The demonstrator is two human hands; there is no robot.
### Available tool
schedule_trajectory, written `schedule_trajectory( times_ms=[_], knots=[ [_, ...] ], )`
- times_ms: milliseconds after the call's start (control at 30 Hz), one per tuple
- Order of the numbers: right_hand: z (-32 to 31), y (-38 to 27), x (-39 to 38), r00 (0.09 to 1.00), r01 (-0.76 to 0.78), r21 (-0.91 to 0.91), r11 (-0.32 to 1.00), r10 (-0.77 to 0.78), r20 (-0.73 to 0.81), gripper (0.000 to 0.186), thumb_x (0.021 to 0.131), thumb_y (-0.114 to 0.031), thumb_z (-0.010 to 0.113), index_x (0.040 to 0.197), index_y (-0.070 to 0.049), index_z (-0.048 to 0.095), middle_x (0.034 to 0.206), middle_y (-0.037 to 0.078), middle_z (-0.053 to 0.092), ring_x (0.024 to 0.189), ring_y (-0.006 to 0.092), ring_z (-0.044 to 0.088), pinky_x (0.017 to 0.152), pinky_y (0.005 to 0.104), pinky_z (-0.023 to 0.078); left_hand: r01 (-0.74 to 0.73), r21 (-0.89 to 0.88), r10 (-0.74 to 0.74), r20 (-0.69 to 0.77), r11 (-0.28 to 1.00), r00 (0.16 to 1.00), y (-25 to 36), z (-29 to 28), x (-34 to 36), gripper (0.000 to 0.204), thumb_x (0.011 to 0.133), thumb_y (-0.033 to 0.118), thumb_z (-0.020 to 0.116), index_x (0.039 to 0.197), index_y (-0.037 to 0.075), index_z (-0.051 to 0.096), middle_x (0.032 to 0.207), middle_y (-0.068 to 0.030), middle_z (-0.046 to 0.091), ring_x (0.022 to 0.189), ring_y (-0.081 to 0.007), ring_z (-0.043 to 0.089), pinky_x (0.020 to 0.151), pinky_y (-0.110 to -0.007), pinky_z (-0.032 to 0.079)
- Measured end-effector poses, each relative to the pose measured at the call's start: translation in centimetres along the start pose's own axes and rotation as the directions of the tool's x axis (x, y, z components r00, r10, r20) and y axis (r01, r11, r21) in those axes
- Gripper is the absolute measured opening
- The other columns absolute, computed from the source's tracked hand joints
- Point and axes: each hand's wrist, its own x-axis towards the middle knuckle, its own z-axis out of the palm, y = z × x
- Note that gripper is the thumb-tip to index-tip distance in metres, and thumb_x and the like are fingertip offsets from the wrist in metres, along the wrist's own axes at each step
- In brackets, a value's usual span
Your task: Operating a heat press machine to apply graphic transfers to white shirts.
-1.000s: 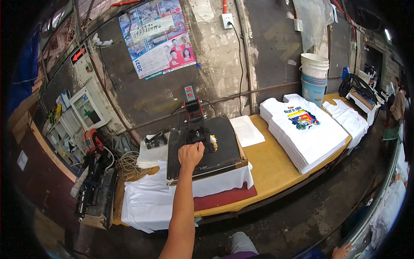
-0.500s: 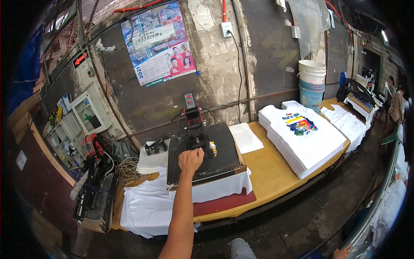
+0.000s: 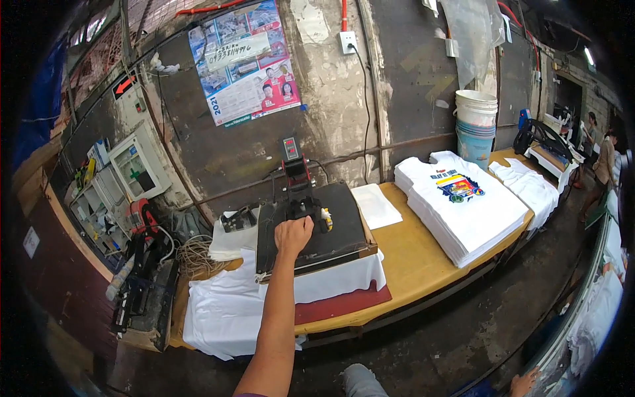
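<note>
My left hand [image 3: 294, 236] is closed in a fist around the black handle of a heat press [image 3: 331, 205], whose wide dark top plate is down. White cloth [image 3: 337, 274] sticks out under the plate's front edge, above a dark red board [image 3: 344, 302]. My fist hides most of the handle. At the lower right rim, my right hand [image 3: 524, 382] shows only in part, its fingers stretched out at the edge of another surface holding white cloth. To the left of the press, a white shirt [image 3: 221, 317] droops over the table's front edge.
Along the yellow-topped table [image 3: 410, 245] are a white sheet [image 3: 376, 206], a stack of printed white shirts [image 3: 463, 205] and stacked buckets [image 3: 475, 129]. A second press [image 3: 142, 291] and coiled rope [image 3: 198, 258] stand left. Other people [image 3: 603, 165] are at the far right.
The view has shifted slightly. My left hand stays closed on the press handle, the top plate stays down, and my right hand remains at the lower right edge.
</note>
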Motion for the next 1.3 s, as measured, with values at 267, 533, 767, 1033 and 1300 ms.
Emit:
schedule_trajectory(
  times_ms=[267, 533, 767, 1033, 1300],
  knots=[
    [0.3, 0.8, -0.1, 0.998, 0.054, 0.052, 0.997, -0.052, -0.044, 0.070, 0.087, -0.052, 0.049, 0.125, 0.007, 0.053, 0.132, 0.027, 0.048, 0.113, 0.0416, 0.054, 0.091, 0.0523, 0.046, -0.014, 0.026, 0.015, -0.041, 1.000, 0.999, 0.2, 0.2, 0.1, 0.043, 0.090, 0.034, 0.047, 0.068, 0.005, 0.070, 0.063, -0.0219, 0.061, 0.060, -0.0399, 0.062, 0.062, -0.050, 0.050],
    [1.0, 0.5, 0.3, 1.000, -0.007, 0.113, 0.994, 0.010, -0.025, 0.065, 0.087, -0.050, 0.050, 0.117, 0.007, 0.059, 0.119, 0.028, 0.058, 0.105, 0.0402, 0.059, 0.086, 0.0495, 0.049, -0.038, 0.023, 0.040, -0.096, 0.999, 0.995, 0.2, 0.0, 0.1, 0.041, 0.089, 0.031, 0.048, 0.066, 0.005, 0.069, 0.061, -0.0214, 0.061, 0.058, -0.0399, 0.062, 0.060, -0.049, 0.050],
    [3.4, 0.8, 0.9, 0.997, -0.014, 0.071, 0.997, 0.020, -0.080, 0.060, 0.089, -0.050, 0.047, 0.114, 0.002, 0.063, 0.121, 0.023, 0.058, 0.105, 0.0394, 0.059, 0.086, 0.0505, 0.048, -0.052, 0.023, 0.054, -0.107, 0.998, 0.993, -0.4, 0.9, 0.1, 0.039, 0.088, 0.030, 0.050, 0.063, 0.005, 0.067, 0.060, -0.0206, 0.060, 0.056, -0.0392, 0.061, 0.058, -0.049, 0.049],
    [3.8, 1.1, 1.3, 0.998, -0.033, 0.114, 0.993, 0.027, 0.059, 0.058, 0.088, -0.048, 0.049, 0.115, 0.000, 0.064, 0.126, 0.019, 0.056, 0.111, 0.0387, 0.055, 0.088, 0.0499, 0.047, -0.058, 0.007, 0.059, -0.129, 0.998, 0.990, -0.6, 1.1, 0.1, 0.039, 0.088, 0.030, 0.051, 0.063, 0.005, 0.066, 0.060, -0.0202, 0.060, 0.057, -0.0392, 0.061, 0.057, -0.049, 0.049],
    [1.3, 0.3, 0.4, 0.997, -0.080, 0.141, 0.987, 0.079, 0.016, 0.069, 0.083, -0.051, 0.053, 0.130, 0.000, 0.052, 0.128, 0.019, 0.055, 0.110, 0.0376, 0.055, 0.089, 0.0510, 0.046, -0.034, 0.018, 0.036, -0.101, 0.999, 0.994, -0.4, 0.8, 0.0, 0.039, 0.088, 0.031, 0.049, 0.065, 0.005, 0.067, 0.062, -0.0215, 0.061, 0.058, -0.0403, 0.061, 0.060, -0.050, 0.050]
  ],
)
